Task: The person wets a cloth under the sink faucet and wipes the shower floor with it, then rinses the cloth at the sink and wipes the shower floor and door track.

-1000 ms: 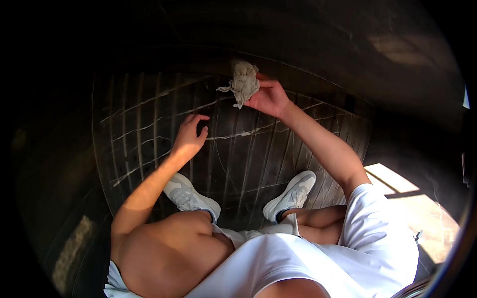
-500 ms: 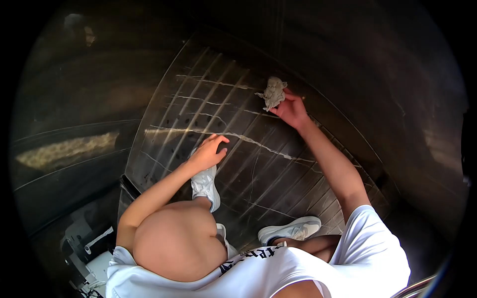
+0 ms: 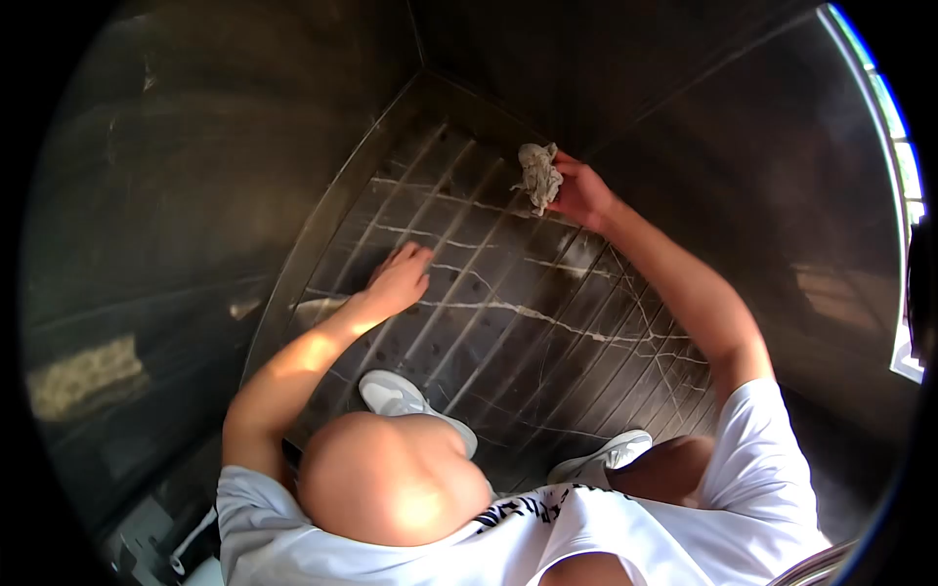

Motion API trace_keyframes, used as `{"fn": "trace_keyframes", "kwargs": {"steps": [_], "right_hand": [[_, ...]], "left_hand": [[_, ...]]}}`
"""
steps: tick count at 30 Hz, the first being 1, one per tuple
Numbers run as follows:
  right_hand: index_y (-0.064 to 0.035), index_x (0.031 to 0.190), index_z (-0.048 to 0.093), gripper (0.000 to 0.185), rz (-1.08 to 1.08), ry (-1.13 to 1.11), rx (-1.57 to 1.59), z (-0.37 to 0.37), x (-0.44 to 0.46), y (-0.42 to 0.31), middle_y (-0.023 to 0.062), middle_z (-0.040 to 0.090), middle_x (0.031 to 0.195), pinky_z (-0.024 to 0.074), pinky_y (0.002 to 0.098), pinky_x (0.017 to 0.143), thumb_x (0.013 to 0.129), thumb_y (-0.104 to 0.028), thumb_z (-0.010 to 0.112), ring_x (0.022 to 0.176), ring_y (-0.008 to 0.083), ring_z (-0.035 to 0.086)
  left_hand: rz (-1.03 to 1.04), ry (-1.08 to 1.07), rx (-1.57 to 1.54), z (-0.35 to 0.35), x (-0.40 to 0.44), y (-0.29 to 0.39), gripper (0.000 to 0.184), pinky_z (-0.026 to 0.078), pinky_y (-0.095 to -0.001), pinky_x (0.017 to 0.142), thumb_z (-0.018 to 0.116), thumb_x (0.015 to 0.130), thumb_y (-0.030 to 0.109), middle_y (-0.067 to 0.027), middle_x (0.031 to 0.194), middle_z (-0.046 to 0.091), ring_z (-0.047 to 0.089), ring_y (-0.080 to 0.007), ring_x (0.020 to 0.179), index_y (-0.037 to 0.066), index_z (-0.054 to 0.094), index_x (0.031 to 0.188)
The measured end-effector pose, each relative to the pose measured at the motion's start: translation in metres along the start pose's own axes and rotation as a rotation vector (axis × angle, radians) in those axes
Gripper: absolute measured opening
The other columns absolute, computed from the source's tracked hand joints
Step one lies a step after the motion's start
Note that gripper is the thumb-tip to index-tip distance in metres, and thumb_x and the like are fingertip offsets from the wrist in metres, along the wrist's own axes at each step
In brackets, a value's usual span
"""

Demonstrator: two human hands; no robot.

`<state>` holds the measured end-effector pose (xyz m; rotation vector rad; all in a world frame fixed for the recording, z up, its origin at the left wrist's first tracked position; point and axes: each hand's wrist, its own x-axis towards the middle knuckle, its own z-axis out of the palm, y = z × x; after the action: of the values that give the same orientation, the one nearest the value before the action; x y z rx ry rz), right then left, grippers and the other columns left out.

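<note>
My right hand [image 3: 584, 195] grips a crumpled greyish-white cloth [image 3: 538, 178] near the far part of the floor. The cloth hangs bunched from the fingertips over the dark grooved floor [image 3: 489, 337], which has white marble-like veins. Lower and to the left, my left hand [image 3: 399, 278] is over the floor with its fingers loosely bent and nothing visible in them. Whether its fingertips touch the floor I cannot tell.
Dark, dull-shining walls [image 3: 166, 234] rise on both sides and meet at a far corner. My knee and two light shoes [image 3: 401, 396] are close below the hands. A white brush-like handle [image 3: 195, 537] shows at lower left. Bright window light [image 3: 904, 176] enters at right.
My view has shifted, bringing the far corner and the window into sight. My left hand has moved slightly left, its fingers turned more downward. The cloth stays in my right hand.
</note>
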<state>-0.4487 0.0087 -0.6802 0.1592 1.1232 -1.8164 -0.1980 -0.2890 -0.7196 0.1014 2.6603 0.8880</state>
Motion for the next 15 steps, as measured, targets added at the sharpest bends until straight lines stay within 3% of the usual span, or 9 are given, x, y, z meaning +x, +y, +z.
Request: {"fn": "trace_keyframes", "kwargs": {"steps": [1, 5, 9, 11, 13, 15], "right_hand": [[-0.02, 0.145, 0.053, 0.045, 0.025, 0.033, -0.183, 0.018, 0.003, -0.021, 0.0028, 0.065, 0.132, 0.056, 0.0428, 0.095, 0.1, -0.017, 0.047, 0.117, 0.0197, 0.064], [-0.0185, 0.14, 0.056, 0.039, 0.048, 0.182, -0.343, 0.045, 0.069, -0.055, 0.002, 0.065, 0.121, 0.057, 0.0372, 0.084, 0.103, -0.02, 0.046, 0.106, 0.0161, 0.064], [-0.0167, 0.123, 0.068, 0.028, -0.019, 0.269, -0.579, 0.1, 0.139, -0.044, 0.006, 0.067, 0.095, 0.054, 0.0313, 0.068, 0.103, -0.02, 0.048, 0.082, 0.0153, 0.064], [-0.0157, 0.123, 0.069, 0.029, -0.013, 0.273, -0.664, 0.11, 0.188, -0.035, 0.0077, 0.068, 0.095, 0.0545, 0.0325, 0.069, 0.102, -0.022, 0.05, 0.083, 0.0178, 0.066], [-0.0148, 0.123, 0.07, 0.03, -0.002, 0.262, -0.757, 0.112, 0.236, -0.019, 0.0095, 0.07, 0.095, 0.055, 0.0338, 0.071, 0.1, -0.023, 0.052, 0.084, 0.0203, 0.068], [-0.0126, 0.127, 0.07, 0.036, -0.204, 0.453, -0.85, 0.118, 0.29, -0.001, 0.0136, 0.074, 0.111, 0.0577, 0.0407, 0.082, 0.096, -0.028, 0.058, 0.099, 0.0296, 0.072]], "left_hand": [[0.022, -0.059, 0.025, -0.015, 0.026, 0.007, 0.042, 0.047, -0.0499, 0.105, 0.068, 0.09, 0.012, -0.0182, 0.131, 0.054, 0.056, -0.0423, 0.122, 0.004, 0.056, 0.13], [0.018, -0.201, 0.128, -0.012, 0.1, 0.006, 0.051, 0.049, -0.0563, 0.103, 0.068, 0.091, 0.015, -0.0259, 0.135, 0.05, 0.054, -0.0491, 0.125, 0.003, 0.05, 0.137], [-0.05, -0.332, 0.131, 0.004, 0.098, 0.019, 0.056, 0.049, -0.0571, 0.103, 0.067, 0.092, 0.017, -0.0284, 0.136, 0.048, 0.053, -0.052, 0.125, 0.003, 0.047, 0.142], [0.071, -0.361, 0.16, 0.005, 0.098, 0.012, 0.056, 0.049, -0.0566, 0.103, 0.065, 0.094, 0.019, -0.0282, 0.14, 0.047, 0.052, -0.0528, 0.126, 0.004, 0.046, 0.145], [0.026, -0.354, 0.085, -0.004, 0.086, 0.001, 0.055, 0.049, -0.0557, 0.103, 0.065, 0.095, 0.02, -0.0283, 0.141, 0.048, 0.053, -0.0521, 0.126, 0.005, 0.046, 0.145], [-0.038, -0.336, 0.021, -0.017, 0.066, -0.021, 0.055, 0.049, -0.0549, 0.104, 0.064, 0.096, 0.022, -0.0284, 0.142, 0.048, 0.053, -0.0515, 0.127, 0.005, 0.045, 0.145]]}}
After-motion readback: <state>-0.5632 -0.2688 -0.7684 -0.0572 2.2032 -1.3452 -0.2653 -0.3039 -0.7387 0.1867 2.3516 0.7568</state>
